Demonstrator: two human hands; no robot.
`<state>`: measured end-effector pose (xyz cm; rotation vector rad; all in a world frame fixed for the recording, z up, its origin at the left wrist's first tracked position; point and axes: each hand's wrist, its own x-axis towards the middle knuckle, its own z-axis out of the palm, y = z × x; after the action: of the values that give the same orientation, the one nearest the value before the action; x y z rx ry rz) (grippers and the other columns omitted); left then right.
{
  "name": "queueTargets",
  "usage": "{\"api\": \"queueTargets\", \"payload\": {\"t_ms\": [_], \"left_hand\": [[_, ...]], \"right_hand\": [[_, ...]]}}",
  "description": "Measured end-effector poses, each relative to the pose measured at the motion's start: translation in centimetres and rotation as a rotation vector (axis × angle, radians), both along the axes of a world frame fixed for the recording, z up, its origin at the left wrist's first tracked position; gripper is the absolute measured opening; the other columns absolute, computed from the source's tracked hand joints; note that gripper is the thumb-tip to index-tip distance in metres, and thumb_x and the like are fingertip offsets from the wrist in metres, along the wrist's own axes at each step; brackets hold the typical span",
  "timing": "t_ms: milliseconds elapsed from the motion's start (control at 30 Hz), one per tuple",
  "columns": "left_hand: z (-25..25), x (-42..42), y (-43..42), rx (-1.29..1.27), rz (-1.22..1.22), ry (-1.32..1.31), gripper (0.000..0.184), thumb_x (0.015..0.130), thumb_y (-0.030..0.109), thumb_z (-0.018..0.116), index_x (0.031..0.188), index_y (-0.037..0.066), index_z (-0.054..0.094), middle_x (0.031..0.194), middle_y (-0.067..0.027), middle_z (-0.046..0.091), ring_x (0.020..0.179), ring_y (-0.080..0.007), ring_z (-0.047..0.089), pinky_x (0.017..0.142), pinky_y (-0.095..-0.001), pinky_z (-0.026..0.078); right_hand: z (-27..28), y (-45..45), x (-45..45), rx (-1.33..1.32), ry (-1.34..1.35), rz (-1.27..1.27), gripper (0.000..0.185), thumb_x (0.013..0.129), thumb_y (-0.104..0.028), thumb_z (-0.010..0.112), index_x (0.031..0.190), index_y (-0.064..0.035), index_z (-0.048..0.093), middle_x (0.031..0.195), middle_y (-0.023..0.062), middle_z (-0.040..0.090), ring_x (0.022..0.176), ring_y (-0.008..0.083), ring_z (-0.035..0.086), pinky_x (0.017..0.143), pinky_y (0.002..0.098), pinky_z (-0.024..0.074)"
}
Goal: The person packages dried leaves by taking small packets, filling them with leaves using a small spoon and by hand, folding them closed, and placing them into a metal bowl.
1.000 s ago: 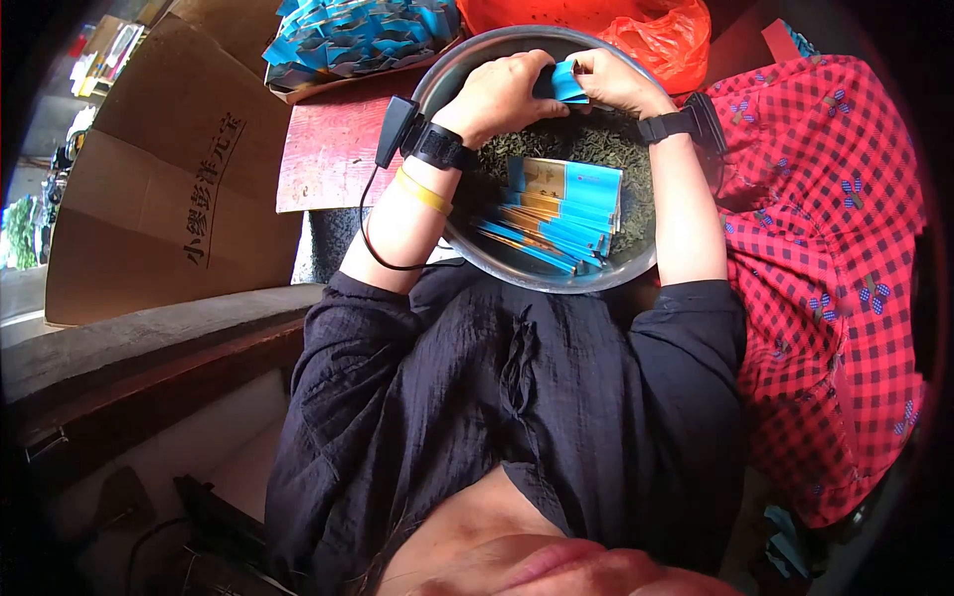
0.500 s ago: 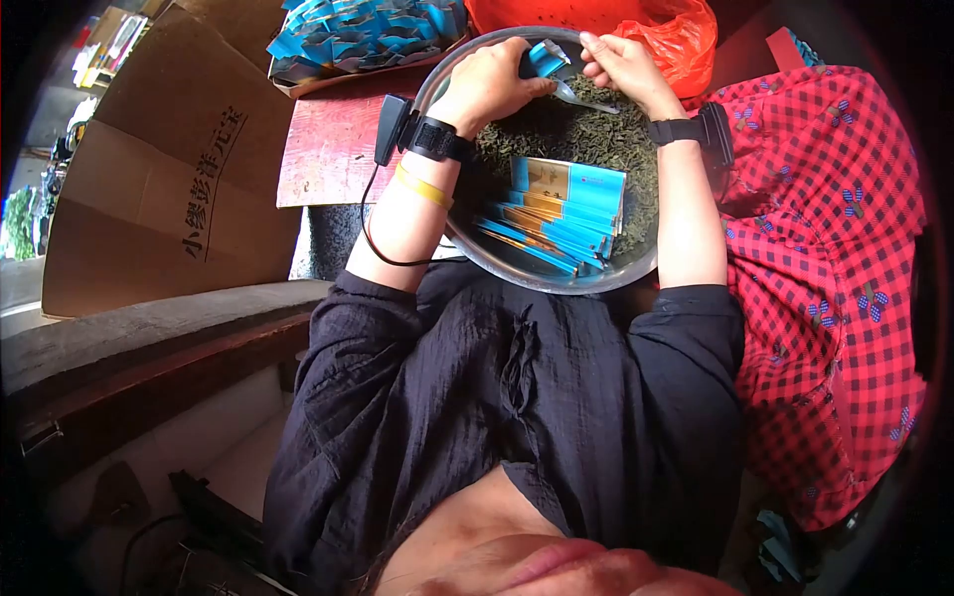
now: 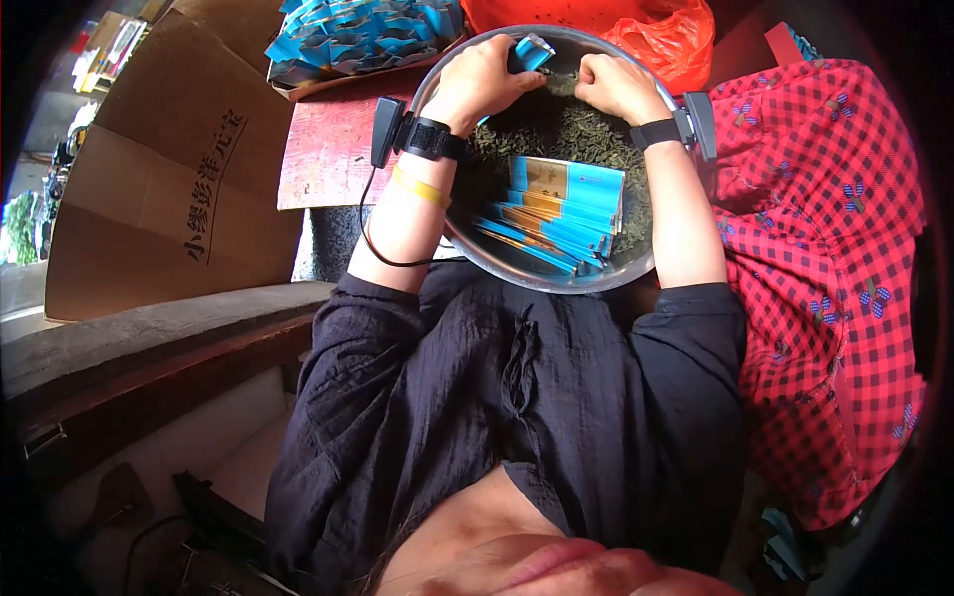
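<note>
My left hand (image 3: pixel 484 81) is closed round a small blue packet (image 3: pixel 533 54) at the upper left of a metal bowl (image 3: pixel 556 287); the packet's silvery open end points up and right. Across from it, my right hand (image 3: pixel 618 89) is closed just above dark dried leaves (image 3: pixel 571 139); whatever its fingers grip is hidden, and the white spoon cannot be made out. Several flat blue and gold packets (image 3: pixel 561 214) lie fanned on the leaves in the near part of the bowl.
A box of many blue packets (image 3: pixel 363 40) stands at the upper left beside a red board (image 3: pixel 333 149). A large cardboard box (image 3: pixel 159 179) is at the left. Behind the bowl lies a red plastic bag (image 3: pixel 666 45); red checked cloth (image 3: pixel 815 258) covers the right side.
The packet has tilted and moved slightly left with my left hand. My right hand came away from it, rose with fingers partly spread, then lowered and closed over the leaves where the white spoon lay.
</note>
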<state>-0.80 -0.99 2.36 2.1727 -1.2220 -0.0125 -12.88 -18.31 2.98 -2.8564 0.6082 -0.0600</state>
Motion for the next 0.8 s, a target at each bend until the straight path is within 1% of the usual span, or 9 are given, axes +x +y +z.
{"api": "queueTargets", "payload": {"t_ms": [67, 167, 400, 533, 600, 633, 667, 733, 800], "left_hand": [[-0.2, 0.2, -0.1, 0.003, 0.000, 0.005, 0.049, 0.074, 0.035, 0.076, 0.109, 0.004, 0.063, 0.097, -0.0183, 0.067, 0.092, -0.0313, 0.066, 0.081, -0.0381, 0.050], [-0.3, 0.4, -0.1, -0.017, 0.009, 0.042, 0.051, 0.074, 0.036, 0.076, 0.113, 0.006, 0.063, 0.098, -0.0177, 0.068, 0.093, -0.0312, 0.066, 0.082, -0.0381, 0.051], [0.3, 0.2, 0.1, 0.017, 0.042, 0.059, 0.052, 0.075, 0.040, 0.075, 0.115, 0.008, 0.062, 0.097, -0.0176, 0.068, 0.093, -0.0318, 0.066, 0.082, -0.0391, 0.051], [0.2, 0.2, 0.2, 0.004, 0.047, 0.047, 0.052, 0.075, 0.040, 0.075, 0.115, 0.008, 0.062, 0.096, -0.0179, 0.068, 0.093, -0.0318, 0.067, 0.082, -0.0388, 0.051], [0.2, 0.3, 0.1, 0.022, 0.050, 0.047, 0.052, 0.075, 0.040, 0.075, 0.115, 0.008, 0.062, 0.097, -0.0178, 0.068, 0.093, -0.0317, 0.066, 0.082, -0.0387, 0.051], [0.2, 0.3, 0.1, 0.038, 0.051, 0.047, 0.052, 0.076, 0.040, 0.075, 0.115, 0.008, 0.062, 0.097, -0.0177, 0.068, 0.093, -0.0315, 0.066, 0.082, -0.0387, 0.051], [0.1, 0.4, 0.1, 0.037, 0.052, 0.048, 0.052, 0.076, 0.040, 0.075, 0.115, 0.008, 0.062, 0.097, -0.0177, 0.068, 0.093, -0.0315, 0.066, 0.082, -0.0387, 0.051], [0.0, 0.5, 0.0, 0.028, 0.035, 0.061, 0.052, 0.075, 0.039, 0.075, 0.115, 0.008, 0.062, 0.097, -0.0174, 0.068, 0.093, -0.0313, 0.066, 0.082, -0.0385, 0.051], [-0.2, 0.5, 0.0, 0.017, 0.038, 0.050, 0.052, 0.075, 0.039, 0.075, 0.115, 0.008, 0.062, 0.097, -0.0172, 0.068, 0.093, -0.0310, 0.066, 0.082, -0.0383, 0.051]], "right_hand": [[-0.5, -0.7, 0.2, 0.020, -0.008, -0.010, 0.022, 0.076, -0.029, 0.062, 0.089, -0.0116, 0.062, 0.088, 0.0140, 0.068, 0.092, 0.0335, 0.064, 0.078, 0.0468, 0.0485], [-0.6, -0.9, 0.4, -0.034, -0.219, -0.034, 0.021, 0.078, -0.026, 0.060, 0.093, -0.0116, 0.062, 0.087, 0.0155, 0.068, 0.086, 0.0360, 0.065, 0.076, 0.0482, 0.0495], [-2.7, -0.4, 1.5, -0.174, -0.309, 0.077, 0.015, 0.078, -0.017, 0.056, 0.089, -0.0104, 0.064, 0.085, 0.0160, 0.068, 0.082, 0.0343, 0.066, 0.072, 0.0484, 0.0513], [-5.2, -1.4, 2.6, 0.161, -0.250, 0.096, 0.015, 0.078, -0.017, 0.057, 0.084, -0.0108, 0.069, 0.084, 0.0120, 0.069, 0.083, 0.0320, 0.067, 0.072, 0.0430, 0.0523], [-5.5, -2.3, 3.2, 0.404, -0.293, 0.196, 0.016, 0.079, -0.020, 0.060, 0.087, -0.0096, 0.070, 0.081, 0.0099, 0.070, 0.074, 0.0234, 0.068, 0.068, 0.0374, 0.0526], [-5.0, -2.3, 3.2, 0.614, -0.205, 0.096, 0.017, 0.082, -0.021, 0.061, 0.087, -0.0072, 0.070, 0.075, 0.0047, 0.069, 0.062, 0.0125, 0.063, 0.059, 0.0287, 0.0498], [-4.5, -2.3, 3.0, 0.614, -0.205, 0.097, 0.017, 0.082, -0.021, 0.061, 0.087, -0.0072, 0.070, 0.075, 0.0047, 0.069, 0.062, 0.0125, 0.063, 0.059, 0.0287, 0.0498], [-3.5, -1.8, 2.6, 0.866, -0.237, 0.069, 0.017, 0.084, -0.021, 0.061, 0.087, -0.0060, 0.069, 0.070, 0.0005, 0.064, 0.055, 0.0068, 0.055, 0.052, 0.0219, 0.0440], [-3.4, -1.9, 2.6, 0.867, -0.239, 0.076, 0.016, 0.085, -0.021, 0.061, 0.086, -0.0067, 0.068, 0.068, -0.0010, 0.062, 0.054, 0.0060, 0.053, 0.049, 0.0204, 0.0412]]}}
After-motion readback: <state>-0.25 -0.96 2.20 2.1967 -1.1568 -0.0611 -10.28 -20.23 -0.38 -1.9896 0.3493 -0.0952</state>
